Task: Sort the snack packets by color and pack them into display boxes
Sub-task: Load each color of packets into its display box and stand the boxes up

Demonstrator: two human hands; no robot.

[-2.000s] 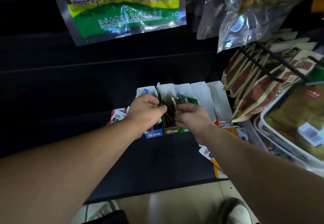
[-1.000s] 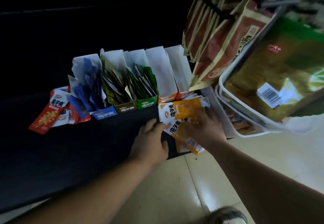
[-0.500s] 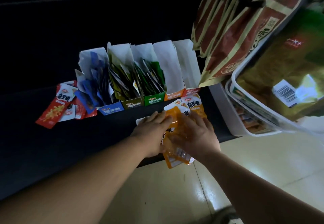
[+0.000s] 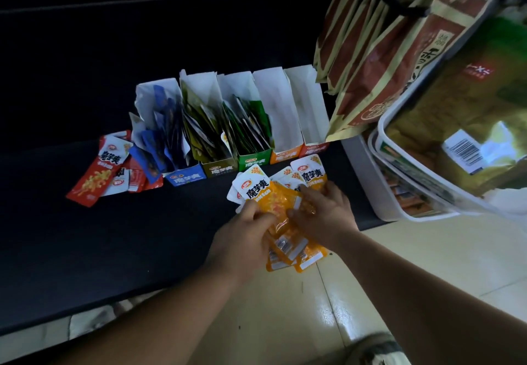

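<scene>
Several orange snack packets (image 4: 275, 197) lie fanned at the shelf's front edge, partly overhanging it. My left hand (image 4: 242, 239) and my right hand (image 4: 322, 213) grip the bunch from either side. Behind them stands a row of display boxes: the blue box (image 4: 185, 177) with blue packets, the olive box (image 4: 219, 168) and the green box (image 4: 255, 160) with their packets, then the orange box (image 4: 285, 155) and the red box (image 4: 313, 147), both showing bare white insides. Red packets (image 4: 98, 176) lie loose left of the blue box.
The boxes stand on a dark shelf (image 4: 85, 236) above a pale tiled floor (image 4: 399, 264). Brown hanging snack bags (image 4: 379, 59) dangle from a rack at upper right. White tubs (image 4: 399, 193) with large green-gold bags stand to the right.
My hands left the olive and green boxes and came down to the orange packets near the shelf's front edge. They have gathered the packets into a bunch and lifted its top.
</scene>
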